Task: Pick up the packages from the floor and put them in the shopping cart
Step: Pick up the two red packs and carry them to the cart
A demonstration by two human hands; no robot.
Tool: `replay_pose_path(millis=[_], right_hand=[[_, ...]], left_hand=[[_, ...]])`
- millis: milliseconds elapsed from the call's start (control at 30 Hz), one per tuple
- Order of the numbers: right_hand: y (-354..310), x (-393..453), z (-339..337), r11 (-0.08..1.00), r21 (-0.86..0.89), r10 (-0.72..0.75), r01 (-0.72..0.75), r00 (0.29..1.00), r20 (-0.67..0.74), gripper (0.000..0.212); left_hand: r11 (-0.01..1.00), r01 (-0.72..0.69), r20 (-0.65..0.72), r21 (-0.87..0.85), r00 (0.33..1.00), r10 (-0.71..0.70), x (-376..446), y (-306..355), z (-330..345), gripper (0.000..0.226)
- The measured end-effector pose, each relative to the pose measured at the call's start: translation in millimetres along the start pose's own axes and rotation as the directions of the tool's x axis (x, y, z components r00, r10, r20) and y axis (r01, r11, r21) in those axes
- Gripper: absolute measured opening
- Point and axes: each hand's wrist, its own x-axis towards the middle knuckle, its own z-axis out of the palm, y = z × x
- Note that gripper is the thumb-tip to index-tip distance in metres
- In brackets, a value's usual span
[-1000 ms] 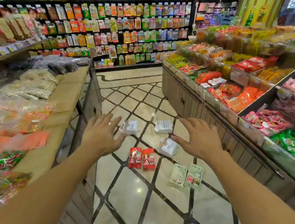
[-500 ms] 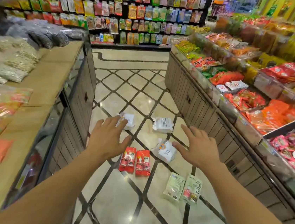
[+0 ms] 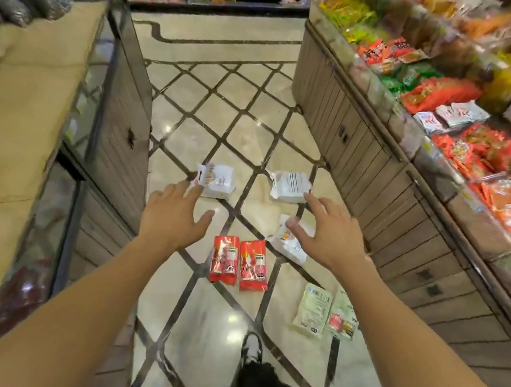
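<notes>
Aisle floor, tiled, runs between a left counter and a right snack display; packages lie loose on it, so pickup has not started. No shopping cart in view, can't tell where it is.

Landmark: the red packet pair, side by side mid-aisle. Right of and nearer than the pair, two pale green packets, also side by side. Just beyond and right of the pair, a white pouch, partly hidden by the right hand. Farther beyond, two white packs: left one, right one, well apart.

Left hand above-left of the pair, fingers spread and straight, holding nothing, fingertips overlapping the far-left white pack in view; contact unclear. Right hand above-right of the pair, fingers spread, empty, over the white pouch. Both palms down, likely reaching to grab the nearest white items first. A shoe shows nearer than the pair.
</notes>
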Motion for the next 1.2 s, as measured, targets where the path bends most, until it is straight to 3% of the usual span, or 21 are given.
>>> replay_pose_path(millis=[200,433,667,900,1100,1200], right_hand=[[17.4,105.0,54.0,0.998,0.061,-0.009,0.003,0.995,0.099,0.084],[40.1,202.9,172.5,0.989,0.132,-0.096,0.063,0.960,0.262,0.072],[65.3,259.5,355.4,0.981,0.193,-0.093,0.031,0.943,0.320,0.074],[73.3,289.1,572.7,0.986,0.165,-0.096,0.023,0.888,0.450,0.073],[88.4,287.4,740.9,0.967,0.184,0.071,-0.179,0.875,0.478,0.077],[106.9,282.6,807.9,0.943,0.195,0.163,-0.270,0.886,0.434,0.095]], left_hand=[[0.999,0.023,0.082,-0.027,0.996,-0.021,93.8,3.8,47.8,0.078],[0.974,0.198,0.256,-0.111,0.953,-0.165,199.0,5.7,152.0,0.067],[0.941,0.293,0.449,-0.168,0.873,-0.192,258.0,-2.2,331.8,0.063],[0.913,0.355,0.517,-0.200,0.830,-0.209,273.5,-30.7,560.7,0.059],[0.872,0.450,0.542,-0.195,0.790,-0.286,285.0,-64.8,736.3,0.066],[0.808,0.556,0.497,-0.194,0.766,-0.408,296.6,-77.5,796.2,0.077]])
